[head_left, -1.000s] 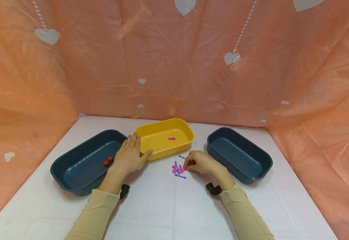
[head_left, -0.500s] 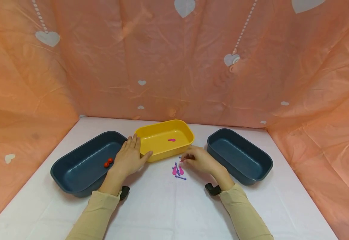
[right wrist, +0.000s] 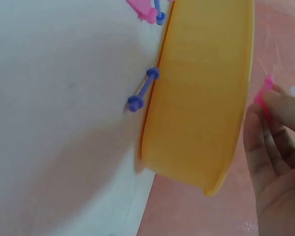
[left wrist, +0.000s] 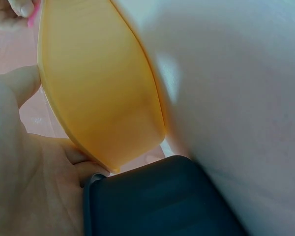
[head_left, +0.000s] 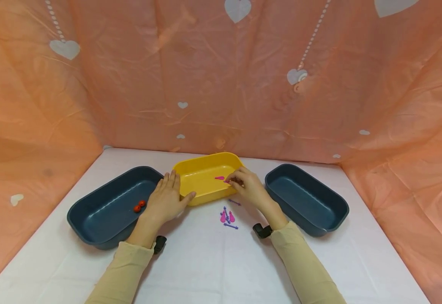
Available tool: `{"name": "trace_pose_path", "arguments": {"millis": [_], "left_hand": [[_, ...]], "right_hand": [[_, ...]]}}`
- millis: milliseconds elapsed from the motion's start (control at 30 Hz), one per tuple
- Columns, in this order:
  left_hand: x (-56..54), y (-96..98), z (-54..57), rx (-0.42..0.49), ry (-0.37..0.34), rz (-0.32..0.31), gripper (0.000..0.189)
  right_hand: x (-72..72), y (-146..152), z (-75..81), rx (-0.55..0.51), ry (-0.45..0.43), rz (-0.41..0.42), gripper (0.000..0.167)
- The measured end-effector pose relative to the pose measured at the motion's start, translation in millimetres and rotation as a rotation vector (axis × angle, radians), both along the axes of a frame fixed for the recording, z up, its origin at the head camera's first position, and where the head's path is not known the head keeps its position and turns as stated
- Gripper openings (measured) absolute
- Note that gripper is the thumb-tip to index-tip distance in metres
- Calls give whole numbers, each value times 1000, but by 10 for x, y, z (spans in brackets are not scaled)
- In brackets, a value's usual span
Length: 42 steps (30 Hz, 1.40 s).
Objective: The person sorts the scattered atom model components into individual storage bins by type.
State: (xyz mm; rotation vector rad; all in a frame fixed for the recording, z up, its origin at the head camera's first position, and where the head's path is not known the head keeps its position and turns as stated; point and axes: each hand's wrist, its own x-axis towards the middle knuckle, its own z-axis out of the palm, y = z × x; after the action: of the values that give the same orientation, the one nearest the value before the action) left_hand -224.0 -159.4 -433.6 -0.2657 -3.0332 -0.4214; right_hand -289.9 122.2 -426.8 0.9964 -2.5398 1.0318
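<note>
My right hand (head_left: pixel 254 191) is over the near right edge of the yellow tray (head_left: pixel 211 197), pinching a small pink pear-shaped piece (right wrist: pixel 263 98) between thumb and fingers. Another pink piece (head_left: pixel 219 177) lies on the tray's floor. My left hand (head_left: pixel 163 206) rests with straight fingers on the left end of the yellow tray, its thumb at the front rim. In front of the tray, on the white cloth, lie pink pieces (head_left: pixel 232 217) mixed with purple rods (head_left: pixel 231 226) with knobbed ends. One purple rod (right wrist: pixel 144 89) lies close against the tray's wall.
A dark blue tray (head_left: pixel 91 242) on the left holds red balls (head_left: pixel 137 208) and meets the yellow tray near my left hand. Another dark blue tray (head_left: pixel 304 221) stands to the right of my right hand. Behind everything hangs an orange curtain (head_left: pixel 221 84) with hearts.
My right hand has picked up a pink piece from the pile and carried it up and forward over the yellow tray. The left hand stays at the tray's left end.
</note>
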Motion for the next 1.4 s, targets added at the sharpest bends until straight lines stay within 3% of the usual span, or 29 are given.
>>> {"name": "trace_pose_path", "arguments": {"millis": [167,400,633,1167,1400], "left_hand": [[1,6,6,3,2,-4,93],[8,4,9,1,3,-2,93],[10,14,9,2,0,-1,93],[18,13,40,4,-11,1,93],[17,22,40,-1,-3,0,93]], "right_hand": [[-99,-107,19,12,31,-28,9],[-200,-212,22,15,-14,-78,11],[-204,-220,11,18,-52,-113,15],[35,-66,33,-38,9,-127,15],[185,10,-2,-15,-14,-127,16]]}}
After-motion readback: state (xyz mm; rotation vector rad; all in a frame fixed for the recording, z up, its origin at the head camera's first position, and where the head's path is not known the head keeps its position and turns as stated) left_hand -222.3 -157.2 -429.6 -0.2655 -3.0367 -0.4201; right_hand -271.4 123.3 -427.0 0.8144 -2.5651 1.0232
